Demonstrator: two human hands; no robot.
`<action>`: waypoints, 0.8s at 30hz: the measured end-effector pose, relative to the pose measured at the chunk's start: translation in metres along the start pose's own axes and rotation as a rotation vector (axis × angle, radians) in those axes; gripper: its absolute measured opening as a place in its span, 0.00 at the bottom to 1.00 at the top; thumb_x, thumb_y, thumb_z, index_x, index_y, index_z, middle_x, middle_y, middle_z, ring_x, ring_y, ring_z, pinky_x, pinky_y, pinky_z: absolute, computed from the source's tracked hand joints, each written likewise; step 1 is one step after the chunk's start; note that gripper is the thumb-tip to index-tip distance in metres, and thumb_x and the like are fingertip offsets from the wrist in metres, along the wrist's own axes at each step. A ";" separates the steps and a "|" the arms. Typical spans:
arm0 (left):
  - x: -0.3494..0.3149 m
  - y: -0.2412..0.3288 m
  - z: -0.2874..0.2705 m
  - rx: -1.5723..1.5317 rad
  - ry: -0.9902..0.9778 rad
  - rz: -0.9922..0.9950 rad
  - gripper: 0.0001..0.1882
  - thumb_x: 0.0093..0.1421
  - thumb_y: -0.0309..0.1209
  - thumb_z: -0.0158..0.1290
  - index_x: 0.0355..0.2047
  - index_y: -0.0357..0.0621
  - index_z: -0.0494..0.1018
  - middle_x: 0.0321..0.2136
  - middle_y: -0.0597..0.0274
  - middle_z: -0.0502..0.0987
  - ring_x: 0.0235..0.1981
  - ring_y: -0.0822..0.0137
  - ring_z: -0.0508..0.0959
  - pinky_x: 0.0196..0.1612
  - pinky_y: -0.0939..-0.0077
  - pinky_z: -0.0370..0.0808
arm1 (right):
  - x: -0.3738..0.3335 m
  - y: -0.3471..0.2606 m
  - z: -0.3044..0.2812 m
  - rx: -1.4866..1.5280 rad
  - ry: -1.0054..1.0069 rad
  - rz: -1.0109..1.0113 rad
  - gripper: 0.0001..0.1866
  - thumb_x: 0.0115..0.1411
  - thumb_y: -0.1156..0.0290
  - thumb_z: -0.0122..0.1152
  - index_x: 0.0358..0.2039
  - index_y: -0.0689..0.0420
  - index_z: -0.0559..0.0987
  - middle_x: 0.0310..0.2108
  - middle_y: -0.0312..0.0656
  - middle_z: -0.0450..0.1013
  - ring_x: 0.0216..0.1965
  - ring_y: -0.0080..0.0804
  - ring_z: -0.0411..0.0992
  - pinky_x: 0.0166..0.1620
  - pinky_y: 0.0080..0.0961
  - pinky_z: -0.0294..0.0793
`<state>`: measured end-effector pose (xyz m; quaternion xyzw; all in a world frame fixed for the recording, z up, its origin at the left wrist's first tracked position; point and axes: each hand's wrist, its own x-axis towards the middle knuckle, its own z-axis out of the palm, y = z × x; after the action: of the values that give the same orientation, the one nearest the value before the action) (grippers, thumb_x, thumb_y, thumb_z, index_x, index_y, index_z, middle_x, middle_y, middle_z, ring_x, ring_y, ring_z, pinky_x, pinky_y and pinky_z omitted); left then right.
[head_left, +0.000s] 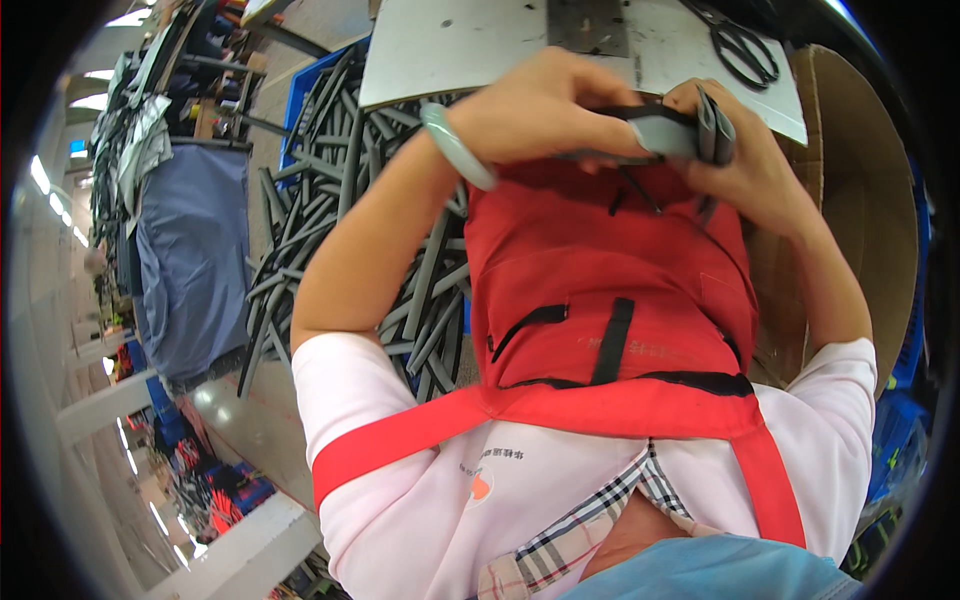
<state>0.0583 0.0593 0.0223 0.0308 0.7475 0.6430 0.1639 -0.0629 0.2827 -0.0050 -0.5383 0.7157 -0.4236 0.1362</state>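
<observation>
A blue cloth (195,270) is draping over something at far left, hiding what it covers. Beside it, grey strips (330,200) are lying heaped in a blue crate (310,85), partly hidden by the left forearm. The left hand (545,110), wearing a pale green bangle (457,147), is curling its fingers together over a grey piece (665,135) just above the red apron (610,290). The right hand (745,160) is pinching the folded, soft-looking end of that piece, fingers closing on it. Black straps are dangling below, hard to make out. Scissors (745,50) are resting on the grey table (470,40), cut off at the top edge.
</observation>
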 end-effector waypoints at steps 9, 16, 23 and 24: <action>0.019 0.005 -0.046 0.231 0.407 0.125 0.17 0.61 0.35 0.60 0.44 0.34 0.79 0.25 0.65 0.78 0.24 0.79 0.72 0.29 0.85 0.69 | 0.058 -0.002 -0.043 -0.444 0.062 -0.038 0.18 0.54 0.67 0.69 0.41 0.60 0.74 0.35 0.50 0.74 0.36 0.49 0.73 0.41 0.36 0.72; 0.049 -0.004 -0.066 0.319 0.588 0.138 0.17 0.58 0.37 0.61 0.41 0.34 0.80 0.25 0.63 0.81 0.22 0.77 0.72 0.28 0.82 0.71 | 0.091 0.019 -0.052 -0.571 0.084 -0.126 0.28 0.52 0.54 0.69 0.46 0.61 0.76 0.37 0.55 0.76 0.41 0.55 0.75 0.42 0.41 0.74; 0.062 -0.012 -0.080 0.271 0.599 0.093 0.15 0.60 0.33 0.60 0.43 0.34 0.80 0.25 0.61 0.79 0.21 0.77 0.70 0.27 0.84 0.68 | 0.106 0.033 -0.052 -0.614 0.040 -0.038 0.26 0.51 0.56 0.70 0.45 0.62 0.77 0.35 0.56 0.76 0.40 0.56 0.75 0.41 0.43 0.74; 0.062 -0.012 -0.081 0.267 0.601 0.089 0.15 0.60 0.33 0.60 0.43 0.34 0.80 0.25 0.61 0.79 0.21 0.77 0.71 0.27 0.84 0.68 | 0.107 0.032 -0.052 -0.589 0.027 -0.025 0.26 0.51 0.56 0.70 0.44 0.62 0.77 0.34 0.56 0.76 0.39 0.56 0.75 0.41 0.43 0.74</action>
<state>-0.0217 -0.0041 0.0075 -0.1066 0.8381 0.5260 -0.0978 -0.1588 0.2137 0.0305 -0.5579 0.8028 -0.2064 -0.0404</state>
